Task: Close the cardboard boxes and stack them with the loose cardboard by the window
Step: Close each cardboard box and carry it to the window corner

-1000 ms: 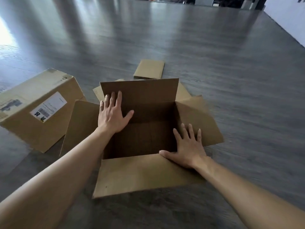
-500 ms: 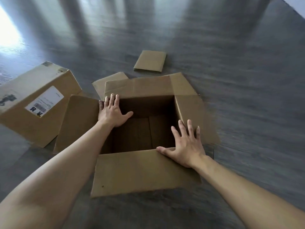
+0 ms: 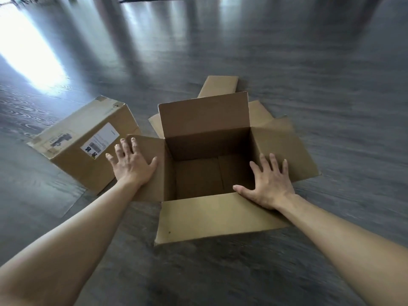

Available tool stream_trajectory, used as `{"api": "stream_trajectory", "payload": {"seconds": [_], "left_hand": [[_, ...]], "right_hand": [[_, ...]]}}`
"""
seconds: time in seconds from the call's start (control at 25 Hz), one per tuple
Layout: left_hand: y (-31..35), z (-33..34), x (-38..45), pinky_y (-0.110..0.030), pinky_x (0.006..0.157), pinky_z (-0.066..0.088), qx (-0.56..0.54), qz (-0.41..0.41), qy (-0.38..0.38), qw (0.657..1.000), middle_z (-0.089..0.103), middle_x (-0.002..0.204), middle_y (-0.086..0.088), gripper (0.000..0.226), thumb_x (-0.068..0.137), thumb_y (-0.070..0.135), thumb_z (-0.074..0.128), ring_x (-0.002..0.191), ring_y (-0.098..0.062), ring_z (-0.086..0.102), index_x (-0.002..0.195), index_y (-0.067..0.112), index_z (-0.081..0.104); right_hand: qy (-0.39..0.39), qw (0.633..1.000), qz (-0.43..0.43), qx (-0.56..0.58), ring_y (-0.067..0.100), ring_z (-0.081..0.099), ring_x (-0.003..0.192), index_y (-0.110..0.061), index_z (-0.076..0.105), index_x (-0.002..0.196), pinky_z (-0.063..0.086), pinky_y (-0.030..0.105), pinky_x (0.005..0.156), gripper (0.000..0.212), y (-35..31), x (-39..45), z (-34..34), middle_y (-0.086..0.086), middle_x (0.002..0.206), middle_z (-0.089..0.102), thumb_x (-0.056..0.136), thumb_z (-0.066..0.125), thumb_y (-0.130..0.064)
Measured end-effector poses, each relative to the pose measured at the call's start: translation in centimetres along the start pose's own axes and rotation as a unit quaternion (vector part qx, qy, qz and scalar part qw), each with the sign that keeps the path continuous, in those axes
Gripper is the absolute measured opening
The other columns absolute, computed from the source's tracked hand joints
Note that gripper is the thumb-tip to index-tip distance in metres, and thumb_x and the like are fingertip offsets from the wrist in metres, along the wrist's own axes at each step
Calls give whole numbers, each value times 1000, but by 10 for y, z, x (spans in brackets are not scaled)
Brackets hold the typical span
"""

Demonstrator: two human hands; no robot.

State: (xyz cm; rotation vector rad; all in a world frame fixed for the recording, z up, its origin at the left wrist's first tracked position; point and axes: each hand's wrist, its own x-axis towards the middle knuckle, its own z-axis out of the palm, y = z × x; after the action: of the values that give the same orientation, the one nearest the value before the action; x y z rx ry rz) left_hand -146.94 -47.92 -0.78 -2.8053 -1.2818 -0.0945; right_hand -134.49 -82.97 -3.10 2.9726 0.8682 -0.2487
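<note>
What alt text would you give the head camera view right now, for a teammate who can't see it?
An open cardboard box sits on a grey wood floor, empty, its four flaps unfolded. The left hand rests flat on the left flap and the right hand at the near right corner. A closed, labelled box lies to the left, loose cardboard behind.

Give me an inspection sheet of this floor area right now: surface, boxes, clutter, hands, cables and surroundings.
Surface: dark wood-grain floor, with window glare at far left.
Job's things: open box, four flaps spread, far flap upright, inside looks empty; closed labelled box to its left; loose cardboard flat behind the open box.
Clutter: nothing seen.
Hands: left hand flat on the left flap; right hand flat at the near right corner, fingers spread.
Cables: nothing seen.
Surroundings: dark edge at top, too blurred to tell.
</note>
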Motion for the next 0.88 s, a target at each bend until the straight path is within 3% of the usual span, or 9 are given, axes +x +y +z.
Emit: {"api": "stream_trajectory", "payload": {"seconds": [0.08,0.16,0.28,0.48,0.56,0.64,0.76,0.88], "left_hand": [[-19,-8,-1,-52,113,31,-66,-60,-7,996,18,165,-19,102,90,73,43,146,-38,30,160,12,2],[-30,-20,3,-47,97,46,-110,-62,-1,992,43,151,-22,100,91,71,43,132,-39,50,160,10,5],[-27,-40,6,-46,95,47,-132,-10,12,991,59,135,-22,92,93,70,42,125,-39,56,160,13,16],[8,-72,-4,-46,106,39,-271,44,13,962,57,144,-9,91,90,76,37,133,-36,50,160,21,18],[28,-73,-18,-47,111,34,-315,98,-45,943,48,152,-4,92,89,79,34,138,-35,46,161,26,11],[50,-61,-40,-47,117,25,-307,150,-136,930,25,165,-3,92,90,80,32,148,-32,29,161,31,0],[71,-23,-77,-54,122,3,-161,219,-242,931,-10,168,-2,99,86,85,25,155,-30,-6,159,30,-13],[72,8,-99,-59,120,-11,-14,262,-235,936,-20,166,-4,109,77,94,12,150,-32,-24,159,28,-13]], "right_hand": [[27,999,10,-14,36,-6,152,-27,20,157,-2,63,119,107,2,0,-2,11,166,3,73,18,-94],[42,998,21,-35,38,-4,152,-26,21,157,0,64,119,105,5,0,-4,13,166,3,74,21,-91],[48,996,32,-62,39,-3,151,-24,21,157,-1,65,118,107,13,0,-6,15,166,4,73,17,-91],[57,994,53,-81,39,-1,151,-24,23,157,1,65,118,105,22,-5,-11,15,166,5,75,22,-89],[54,993,59,-86,38,-1,151,-24,22,157,1,64,118,103,22,-9,-14,15,166,4,77,25,-88],[50,993,60,-89,37,-1,152,-24,19,158,1,63,118,102,22,-11,-16,15,166,4,78,27,-86],[50,993,62,-84,37,0,151,-23,20,157,2,62,119,100,22,-15,-20,15,166,5,80,29,-85],[55,993,67,-76,37,2,152,-22,22,157,4,62,120,99,23,-16,-21,15,165,6,80,30,-84]]}}
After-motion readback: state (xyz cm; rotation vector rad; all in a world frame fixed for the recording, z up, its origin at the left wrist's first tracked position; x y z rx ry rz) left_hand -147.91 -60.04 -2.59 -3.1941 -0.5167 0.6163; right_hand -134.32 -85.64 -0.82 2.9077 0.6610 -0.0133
